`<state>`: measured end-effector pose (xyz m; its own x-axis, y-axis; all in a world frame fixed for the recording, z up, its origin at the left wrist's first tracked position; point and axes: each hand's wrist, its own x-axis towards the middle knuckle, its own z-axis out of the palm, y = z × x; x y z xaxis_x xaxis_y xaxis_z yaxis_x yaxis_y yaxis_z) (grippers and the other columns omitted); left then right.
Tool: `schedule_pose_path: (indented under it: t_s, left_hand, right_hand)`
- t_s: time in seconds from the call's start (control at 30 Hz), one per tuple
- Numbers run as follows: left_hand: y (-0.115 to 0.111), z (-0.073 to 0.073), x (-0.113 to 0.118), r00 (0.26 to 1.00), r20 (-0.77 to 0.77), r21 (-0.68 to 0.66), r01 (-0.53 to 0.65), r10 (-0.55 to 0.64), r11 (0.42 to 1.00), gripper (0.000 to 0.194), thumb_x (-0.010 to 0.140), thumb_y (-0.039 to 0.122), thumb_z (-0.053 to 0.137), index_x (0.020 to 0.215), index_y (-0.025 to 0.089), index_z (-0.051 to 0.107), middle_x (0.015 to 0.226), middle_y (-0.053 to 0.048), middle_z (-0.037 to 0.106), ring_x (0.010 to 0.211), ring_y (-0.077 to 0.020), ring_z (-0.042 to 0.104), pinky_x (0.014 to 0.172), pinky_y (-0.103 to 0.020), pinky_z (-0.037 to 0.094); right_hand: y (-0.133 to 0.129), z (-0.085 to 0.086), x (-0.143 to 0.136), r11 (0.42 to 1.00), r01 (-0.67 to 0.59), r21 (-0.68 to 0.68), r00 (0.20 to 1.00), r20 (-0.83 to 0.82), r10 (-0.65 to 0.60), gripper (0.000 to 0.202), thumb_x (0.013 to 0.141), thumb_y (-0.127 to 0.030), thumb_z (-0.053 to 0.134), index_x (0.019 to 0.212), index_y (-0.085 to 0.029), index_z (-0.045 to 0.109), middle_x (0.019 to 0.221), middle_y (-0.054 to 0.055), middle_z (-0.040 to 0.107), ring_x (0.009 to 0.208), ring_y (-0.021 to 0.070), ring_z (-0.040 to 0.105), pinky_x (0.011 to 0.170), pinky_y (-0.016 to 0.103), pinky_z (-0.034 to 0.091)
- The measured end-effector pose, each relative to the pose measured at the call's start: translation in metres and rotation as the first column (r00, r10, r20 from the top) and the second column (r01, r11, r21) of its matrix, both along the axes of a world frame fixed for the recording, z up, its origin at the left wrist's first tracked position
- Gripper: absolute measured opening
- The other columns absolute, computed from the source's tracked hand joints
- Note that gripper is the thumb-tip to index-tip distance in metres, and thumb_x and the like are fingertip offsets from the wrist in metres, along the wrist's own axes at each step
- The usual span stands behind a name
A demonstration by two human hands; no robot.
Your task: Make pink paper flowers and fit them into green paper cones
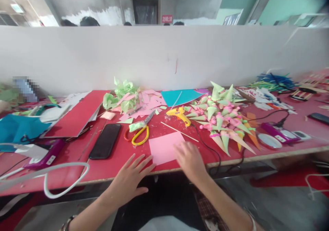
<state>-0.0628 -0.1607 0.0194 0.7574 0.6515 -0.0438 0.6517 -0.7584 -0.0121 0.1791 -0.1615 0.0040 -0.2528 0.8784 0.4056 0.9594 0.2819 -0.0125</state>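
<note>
A pink paper sheet (163, 148) lies flat at the front edge of the red table (123, 149). My left hand (133, 176) is spread, palm down, its fingertips at the sheet's left corner and the table edge, holding nothing. Over the sheet's right side is my right hand (189, 158), slightly blurred, fingers apart and touching or just above the paper. Scissors (140, 131) with red and yellow handles rest behind my left hand. A thin wooden stick (180, 131) and a yellow glue gun (180, 115) lie behind the sheet.
A black phone (105, 141) lies left of the scissors. Paper cones (222, 118) are piled at the right, near a purple power strip (280, 133). Pink scraps (149, 102) and a blue sheet (180, 97) lie at the back. A white cable (66, 164) loops at the front left.
</note>
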Motion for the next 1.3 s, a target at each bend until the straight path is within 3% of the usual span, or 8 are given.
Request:
schedule_pose_path:
  t_s: [0.1, 0.2, 0.37, 0.63, 0.87, 1.1, 1.2, 1.3]
  left_hand:
    - [0.001, -0.001, 0.002, 1.0, -0.029, -0.011, -0.009, 0.009, 1.0, 0.067, 0.072, 0.043, 0.058, 0.131, 0.032, 0.028, 0.139, -0.002, 0.031, 0.125, -0.0244, 0.03, 0.104, -0.044, 0.019]
    - [0.001, -0.002, 0.003, 0.998, -0.049, -0.034, -0.029, 0.028, 0.999, 0.068, 0.07, 0.043, 0.059, 0.131, 0.032, 0.029, 0.139, -0.003, 0.031, 0.126, -0.0248, 0.029, 0.105, -0.044, 0.018]
    - [0.002, -0.003, 0.004, 0.996, -0.077, -0.056, -0.038, 0.034, 0.998, 0.071, 0.068, 0.041, 0.062, 0.13, 0.032, 0.03, 0.138, -0.004, 0.033, 0.126, -0.0261, 0.029, 0.104, -0.045, 0.02]
    - [0.003, 0.008, 0.007, 0.99, -0.127, -0.124, -0.076, 0.06, 0.989, 0.074, 0.067, 0.035, 0.064, 0.131, 0.035, 0.027, 0.14, -0.002, 0.026, 0.126, -0.0269, 0.03, 0.102, -0.046, 0.025]
    - [-0.001, 0.022, 0.011, 0.985, -0.149, -0.178, -0.108, 0.082, 0.978, 0.076, 0.065, 0.028, 0.064, 0.131, 0.034, 0.026, 0.14, -0.002, 0.024, 0.126, -0.0273, 0.028, 0.101, -0.047, 0.028]
    - [0.006, 0.022, 0.02, 0.991, -0.101, -0.156, -0.108, 0.093, 0.982, 0.057, 0.069, 0.022, 0.059, 0.122, 0.032, 0.043, 0.134, -0.002, 0.04, 0.119, -0.0266, 0.039, 0.099, -0.045, 0.03]
    - [0.009, 0.015, 0.029, 0.992, -0.004, -0.121, -0.128, 0.129, 0.984, 0.038, 0.074, 0.026, 0.055, 0.111, 0.028, 0.052, 0.12, -0.002, 0.052, 0.11, -0.0236, 0.045, 0.1, -0.043, 0.029]
    - [0.012, 0.006, 0.037, 0.975, 0.116, -0.124, -0.176, 0.191, 0.976, 0.037, 0.072, 0.033, 0.06, 0.107, 0.026, 0.053, 0.108, -0.002, 0.057, 0.102, -0.0224, 0.048, 0.093, -0.038, 0.035]
  right_hand:
    - [-0.021, -0.006, -0.02, 0.938, -0.342, -0.062, 0.939, -0.051, 0.339, 0.033, 0.081, -0.025, 0.048, 0.113, -0.026, 0.052, 0.105, 0.006, 0.058, 0.097, 0.0214, 0.052, 0.086, 0.034, 0.039]
    - [-0.03, -0.01, -0.032, 0.933, -0.354, -0.063, 0.932, -0.114, 0.345, 0.035, 0.082, -0.034, 0.047, 0.115, -0.025, 0.051, 0.11, 0.004, 0.058, 0.101, 0.0215, 0.051, 0.089, 0.033, 0.039]
    - [-0.024, -0.006, -0.029, 0.936, -0.349, -0.043, 0.93, -0.134, 0.341, 0.032, 0.08, -0.04, 0.047, 0.107, -0.025, 0.056, 0.099, 0.001, 0.063, 0.09, 0.0201, 0.055, 0.08, 0.033, 0.044]
    - [-0.013, -0.003, 0.011, 0.956, -0.294, -0.021, 0.951, -0.105, 0.29, 0.014, 0.075, -0.025, 0.058, 0.088, -0.025, 0.062, 0.089, 0.0, 0.064, 0.087, 0.018, 0.055, 0.081, 0.033, 0.039]
    - [-0.023, -0.003, 0.05, 0.986, -0.168, 0.005, 0.984, -0.059, 0.168, 0.024, 0.073, -0.02, 0.058, 0.096, -0.026, 0.063, 0.099, 0.002, 0.063, 0.091, 0.0215, 0.055, 0.077, 0.033, 0.042]
    - [-0.018, 0.006, 0.051, 0.993, -0.082, -0.079, 0.995, -0.066, 0.077, 0.017, 0.076, -0.018, 0.052, 0.083, -0.023, 0.067, 0.087, 0.005, 0.064, 0.081, 0.0193, 0.058, 0.069, 0.029, 0.045]
    - [-0.014, 0.011, 0.045, 0.989, -0.083, -0.119, 0.995, -0.061, 0.076, 0.018, 0.076, -0.016, 0.049, 0.075, -0.02, 0.067, 0.077, 0.006, 0.063, 0.074, 0.0195, 0.059, 0.065, 0.029, 0.046]
    - [-0.008, 0.023, 0.054, 0.981, -0.097, -0.168, 0.988, -0.133, 0.075, 0.023, 0.08, -0.02, 0.045, 0.071, -0.021, 0.066, 0.068, 0.007, 0.063, 0.067, 0.0202, 0.06, 0.058, 0.029, 0.046]
